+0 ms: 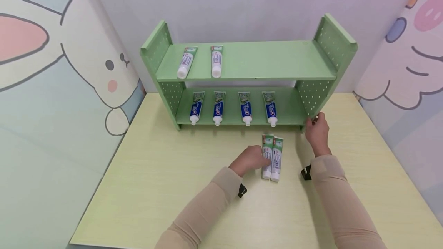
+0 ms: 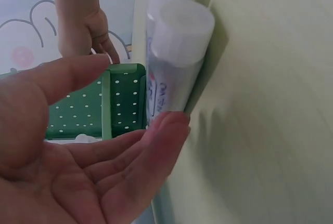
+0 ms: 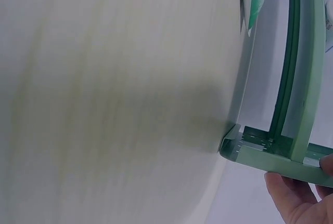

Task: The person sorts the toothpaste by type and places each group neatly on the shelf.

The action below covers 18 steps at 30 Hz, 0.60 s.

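Two white-and-green toothpaste tubes (image 1: 277, 160) lie side by side on the table, white caps toward me. My left hand (image 1: 250, 159) is at the left one of the pair. In the left wrist view the fingers of that hand (image 2: 119, 167) are extended, fingertips at the tube (image 2: 174, 86), thumb apart from it. My right hand (image 1: 318, 131) grips the lower front edge of the right side panel of a green two-tier shelf (image 1: 270, 60). The right wrist view shows its thumb and fingers (image 3: 286, 195) on either side of the panel (image 3: 265, 162).
Two more white-and-green tubes (image 1: 216, 62) lie on the upper tier's left part. Several blue-and-green toothpaste tubes (image 1: 246, 108) are spaced along the lower tier, caps forward. The shelf stands at the back of the pale table (image 1: 138, 187), against a wall, with cartoon-printed walls (image 1: 79, 87) at both sides.
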Tool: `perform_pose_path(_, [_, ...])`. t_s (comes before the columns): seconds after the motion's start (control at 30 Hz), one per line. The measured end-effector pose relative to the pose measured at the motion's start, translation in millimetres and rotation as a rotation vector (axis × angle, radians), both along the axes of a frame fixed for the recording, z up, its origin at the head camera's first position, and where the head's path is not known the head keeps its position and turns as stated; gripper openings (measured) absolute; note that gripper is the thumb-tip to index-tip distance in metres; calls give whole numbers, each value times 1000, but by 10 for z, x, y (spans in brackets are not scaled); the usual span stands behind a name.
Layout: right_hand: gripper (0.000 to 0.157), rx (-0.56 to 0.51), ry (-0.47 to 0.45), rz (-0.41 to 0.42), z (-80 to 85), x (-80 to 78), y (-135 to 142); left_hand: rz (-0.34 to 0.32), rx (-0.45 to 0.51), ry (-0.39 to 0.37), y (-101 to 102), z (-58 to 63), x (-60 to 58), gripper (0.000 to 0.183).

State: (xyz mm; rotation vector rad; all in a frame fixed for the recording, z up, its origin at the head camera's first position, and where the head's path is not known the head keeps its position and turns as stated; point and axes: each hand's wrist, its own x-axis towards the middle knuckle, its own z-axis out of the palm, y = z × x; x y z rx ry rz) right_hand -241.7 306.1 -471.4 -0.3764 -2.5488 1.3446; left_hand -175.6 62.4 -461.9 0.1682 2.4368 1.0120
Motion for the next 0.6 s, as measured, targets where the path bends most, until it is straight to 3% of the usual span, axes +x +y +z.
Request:
perform_pose_path(0.43, [45, -1, -3, 3, -3, 1, 1, -12, 19, -6, 53, -141, 72, 16])
perform_pose_path(0.6, [46, -9, -11, -1, -10, -7, 14, 25, 24, -12, 80, -210, 85, 15])
